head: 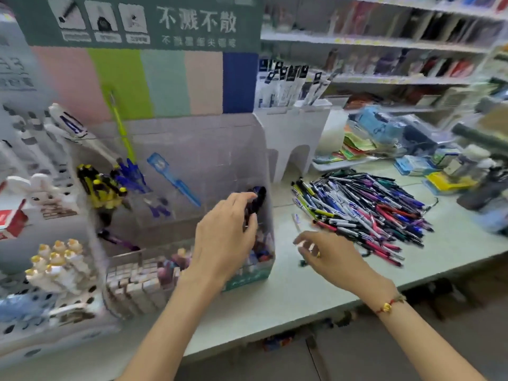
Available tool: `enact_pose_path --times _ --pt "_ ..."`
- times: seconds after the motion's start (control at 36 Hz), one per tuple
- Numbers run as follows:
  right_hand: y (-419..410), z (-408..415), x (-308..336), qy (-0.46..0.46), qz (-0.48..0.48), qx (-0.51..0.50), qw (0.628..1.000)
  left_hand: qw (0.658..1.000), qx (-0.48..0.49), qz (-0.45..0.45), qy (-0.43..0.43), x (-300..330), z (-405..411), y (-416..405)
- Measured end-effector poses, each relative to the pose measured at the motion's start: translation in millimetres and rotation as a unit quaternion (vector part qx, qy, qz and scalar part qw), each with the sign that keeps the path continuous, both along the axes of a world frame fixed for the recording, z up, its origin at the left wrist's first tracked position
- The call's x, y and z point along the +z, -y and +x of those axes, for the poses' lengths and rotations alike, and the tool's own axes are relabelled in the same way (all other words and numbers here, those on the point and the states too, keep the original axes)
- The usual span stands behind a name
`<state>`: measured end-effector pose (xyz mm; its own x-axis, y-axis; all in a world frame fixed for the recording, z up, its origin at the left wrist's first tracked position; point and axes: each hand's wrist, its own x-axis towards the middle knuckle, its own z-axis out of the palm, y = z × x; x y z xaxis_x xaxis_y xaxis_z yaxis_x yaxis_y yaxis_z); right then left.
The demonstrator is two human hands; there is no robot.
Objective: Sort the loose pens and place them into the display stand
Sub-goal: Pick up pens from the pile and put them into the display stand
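A clear tiered display stand with a striped colour backboard stands on the counter at centre left. Its slots hold yellow-black pens, blue pens and a light blue pen. My left hand grips a bunch of dark pens at the stand's right-hand slot. My right hand hovers above the counter, fingers loosely spread, holding nothing I can make out. A big heap of loose pens lies on the counter to the right of it. The view is motion-blurred.
A white box stand with packaged refills sits behind the display stand. Packets and small boxes crowd the back right. Baskets of erasers and small figures stand at the left. Shelves run along the back wall. The counter edge runs below my wrists.
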<state>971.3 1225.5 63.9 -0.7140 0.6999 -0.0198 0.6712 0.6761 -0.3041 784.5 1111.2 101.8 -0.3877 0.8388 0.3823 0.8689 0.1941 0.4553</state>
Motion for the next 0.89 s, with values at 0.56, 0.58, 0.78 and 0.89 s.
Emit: enact_pose_path --times 0.56,0.58,0.78,0.89 --pt "-149.2 141.2 -150.7 0.118 0.049 -0.059 0.990 0.922 0.000 -0.372 0.108 -185.1 125.6 -166.9" --pt "-152.5 141.2 -158.5 0.114 0.061 -0.061 0.990 0.924 0.005 -0.370 0.100 -191.9 126.5 -171.4" --pt "-182.8 147.1 -190.3 0.135 0.089 -0.034 0.986 0.958 0.004 -0.253 0.131 -209.2 138.9 -204.7" --pt "-196.8 146.9 -198.3 0.093 0.114 -0.021 0.989 0.969 0.011 -0.225 0.101 -211.6 149.9 -216.0"
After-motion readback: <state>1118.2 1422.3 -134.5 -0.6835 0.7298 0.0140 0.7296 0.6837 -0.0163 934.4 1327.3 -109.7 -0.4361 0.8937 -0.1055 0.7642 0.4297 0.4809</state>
